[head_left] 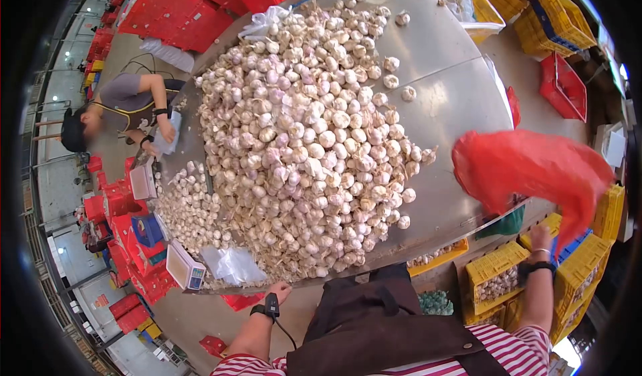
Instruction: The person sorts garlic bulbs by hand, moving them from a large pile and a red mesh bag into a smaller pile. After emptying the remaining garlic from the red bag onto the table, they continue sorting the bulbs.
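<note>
A large heap of garlic bulbs [301, 142] covers the metal table [441, 108] in front of me. At its near left edge is my left hand [279, 292], its fingers curled in and nothing visible in them. A clear plastic bag [233, 265] lies just beyond that hand. On the right a red plastic bag [528, 168] is in the air, blurred and billowing over the table's edge. My right hand [540, 239] is stretched out right beside the bag's narrow trailing end. Blur hides its fingers, so whether they grip the bag cannot be made out.
Yellow crates [493, 277] with garlic stand at my right. A digital scale [185, 266] and a smaller pile of garlic [190, 205] are at the left. Across the table, a person [137, 105] handles a plastic bag. Red crates [174, 15] are stacked beyond the table's far left edge.
</note>
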A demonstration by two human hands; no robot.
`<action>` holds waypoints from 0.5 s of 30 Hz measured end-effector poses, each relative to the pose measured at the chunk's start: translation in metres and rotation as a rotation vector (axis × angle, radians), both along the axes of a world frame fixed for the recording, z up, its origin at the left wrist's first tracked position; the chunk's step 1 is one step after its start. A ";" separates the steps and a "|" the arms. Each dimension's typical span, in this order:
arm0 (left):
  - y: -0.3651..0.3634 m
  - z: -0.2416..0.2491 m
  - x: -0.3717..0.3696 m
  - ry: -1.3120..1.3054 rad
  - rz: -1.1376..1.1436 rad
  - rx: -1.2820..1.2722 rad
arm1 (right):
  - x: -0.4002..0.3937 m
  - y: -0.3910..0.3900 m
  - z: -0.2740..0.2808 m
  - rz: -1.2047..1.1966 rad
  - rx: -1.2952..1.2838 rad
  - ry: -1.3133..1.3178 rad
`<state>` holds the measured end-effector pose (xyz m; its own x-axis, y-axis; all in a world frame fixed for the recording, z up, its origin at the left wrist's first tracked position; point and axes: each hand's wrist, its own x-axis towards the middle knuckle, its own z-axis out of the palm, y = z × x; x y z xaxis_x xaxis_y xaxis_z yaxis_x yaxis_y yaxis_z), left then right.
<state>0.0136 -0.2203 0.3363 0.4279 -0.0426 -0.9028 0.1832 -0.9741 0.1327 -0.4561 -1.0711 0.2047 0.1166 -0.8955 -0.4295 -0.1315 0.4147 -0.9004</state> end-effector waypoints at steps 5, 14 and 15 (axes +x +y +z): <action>0.048 -0.070 -0.035 -0.083 0.238 0.164 | 0.134 0.200 -0.045 0.381 0.557 0.699; 0.049 -0.210 -0.048 -0.141 1.617 0.305 | 0.237 0.324 -0.109 -0.375 0.312 0.849; 0.005 -0.187 -0.018 -0.023 1.656 0.220 | 0.249 0.327 -0.103 -0.391 0.205 0.809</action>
